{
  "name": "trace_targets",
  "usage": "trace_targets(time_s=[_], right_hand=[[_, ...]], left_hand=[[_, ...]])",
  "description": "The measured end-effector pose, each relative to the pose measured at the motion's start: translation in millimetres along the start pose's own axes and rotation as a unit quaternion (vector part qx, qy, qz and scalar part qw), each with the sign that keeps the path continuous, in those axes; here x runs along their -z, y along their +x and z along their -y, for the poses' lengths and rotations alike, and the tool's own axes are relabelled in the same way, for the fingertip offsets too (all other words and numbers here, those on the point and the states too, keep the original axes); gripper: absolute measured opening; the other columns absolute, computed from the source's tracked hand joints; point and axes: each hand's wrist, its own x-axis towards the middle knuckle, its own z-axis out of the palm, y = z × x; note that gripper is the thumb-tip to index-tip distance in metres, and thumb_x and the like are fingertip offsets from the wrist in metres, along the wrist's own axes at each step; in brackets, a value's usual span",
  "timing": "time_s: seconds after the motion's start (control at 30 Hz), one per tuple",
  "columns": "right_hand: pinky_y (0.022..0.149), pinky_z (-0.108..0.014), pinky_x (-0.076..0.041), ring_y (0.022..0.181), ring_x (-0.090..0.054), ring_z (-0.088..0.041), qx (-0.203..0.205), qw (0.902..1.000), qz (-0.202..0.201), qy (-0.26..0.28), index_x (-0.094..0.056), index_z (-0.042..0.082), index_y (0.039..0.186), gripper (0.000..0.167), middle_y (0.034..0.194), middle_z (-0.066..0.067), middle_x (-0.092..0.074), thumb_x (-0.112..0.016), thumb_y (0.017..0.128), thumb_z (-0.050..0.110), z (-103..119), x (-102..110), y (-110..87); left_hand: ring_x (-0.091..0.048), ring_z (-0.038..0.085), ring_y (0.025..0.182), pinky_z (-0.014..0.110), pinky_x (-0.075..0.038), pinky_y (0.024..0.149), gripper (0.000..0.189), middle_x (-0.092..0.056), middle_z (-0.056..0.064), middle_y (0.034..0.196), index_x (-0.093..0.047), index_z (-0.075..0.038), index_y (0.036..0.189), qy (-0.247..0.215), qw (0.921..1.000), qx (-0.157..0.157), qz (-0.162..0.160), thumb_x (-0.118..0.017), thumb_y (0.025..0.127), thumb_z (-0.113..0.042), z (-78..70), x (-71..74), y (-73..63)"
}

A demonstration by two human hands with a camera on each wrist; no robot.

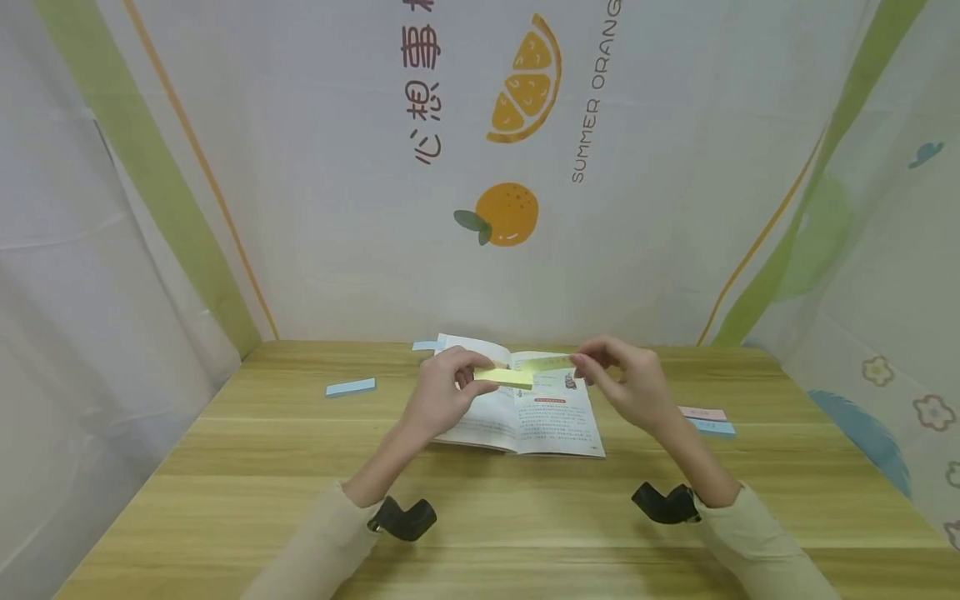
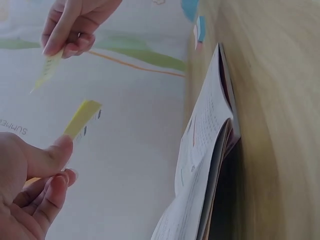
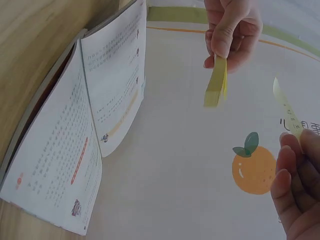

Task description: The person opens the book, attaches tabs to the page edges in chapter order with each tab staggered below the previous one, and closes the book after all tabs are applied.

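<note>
Above an open book (image 1: 558,429), my left hand (image 1: 442,392) pinches a yellow sticky note pad (image 1: 506,379) by one end, between thumb and fingers. My right hand (image 1: 626,379) pinches the end of a single yellow sticky note (image 1: 546,363), a thin strip with small print on it. In the left wrist view the strip (image 2: 47,72) is apart from the pad (image 2: 82,119) and hangs at a slant. The right wrist view shows the strip (image 3: 287,107) slightly curved, its free end pointing up. The book's two printed pages lie spread below both hands.
A blue sticky note pad (image 1: 350,387) lies on the wooden table (image 1: 525,517) at the left. On the right are a pink pad (image 1: 705,412) and a blue pad (image 1: 712,427) side by side. A light blue tab (image 1: 427,345) sticks out from the book's upper left edge.
</note>
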Motion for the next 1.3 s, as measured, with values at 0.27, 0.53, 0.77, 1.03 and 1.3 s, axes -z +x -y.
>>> trace_targets(time_s=[0.27,0.53,0.77,1.03,1.3], right_hand=[[0.056,-0.015,-0.049,0.058,-0.063,-0.018,-0.023,0.9997,-0.001,-0.002,-0.07,0.002,0.094,0.026,0.075,-0.004,-0.07,-0.071,0.08,-0.02,-5.5,2.9,-1.8],[0.054,-0.016,-0.048,0.059,-0.062,-0.019,-0.053,0.9985,0.007,-0.01,-0.07,0.002,0.095,0.023,0.075,-0.002,-0.07,-0.071,0.083,-0.017,-8.6,4.5,-5.4],[0.054,-0.019,-0.049,0.06,-0.061,-0.012,-0.078,0.9967,0.011,-0.018,-0.07,0.002,0.095,0.021,0.074,-0.003,-0.07,-0.071,0.084,-0.016,-12.4,5.6,-6.1],[0.055,-0.019,-0.05,0.061,-0.062,-0.016,-0.094,0.9954,0.018,-0.003,-0.07,0.0,0.096,0.014,0.076,-0.003,-0.07,-0.07,0.088,-0.012,-11.4,8.3,-6.9],[0.055,-0.018,-0.05,0.06,-0.062,-0.021,-0.108,0.9938,0.023,-0.008,-0.071,0.002,0.096,0.01,0.076,0.0,-0.07,-0.069,0.091,-0.007,-14.2,9.4,-7.8]], left_hand=[[-0.055,0.013,0.066,0.024,-0.048,0.061,0.021,-0.063,0.002,0.078,-0.075,-0.001,0.097,0.032,0.9991,0.025,0.007,-0.085,0.078,-0.002,6.5,16.3,-1.9],[-0.059,0.014,0.068,0.028,-0.052,0.063,0.021,-0.065,0.001,0.078,-0.074,-0.002,0.097,0.088,0.9948,0.046,0.023,-0.085,0.079,-0.003,19.8,30.3,-10.3],[-0.055,0.013,0.065,0.028,-0.049,0.06,0.018,-0.066,0.001,0.078,-0.073,-0.003,0.093,0.111,0.9922,0.047,0.031,-0.084,0.078,0.0,37.9,47.4,-19.2],[-0.059,0.018,0.07,0.032,-0.052,0.063,0.023,-0.07,0.016,0.096,-0.073,0.005,0.102,0.145,0.9842,0.09,0.048,-0.082,0.081,-0.001,54.2,70.6,-32.1],[-0.067,0.028,0.076,0.04,-0.058,0.068,0.023,-0.068,0.021,0.097,-0.072,0.009,0.101,0.168,0.9795,0.091,0.063,-0.081,0.08,0.003,68.2,95.8,-42.6]])
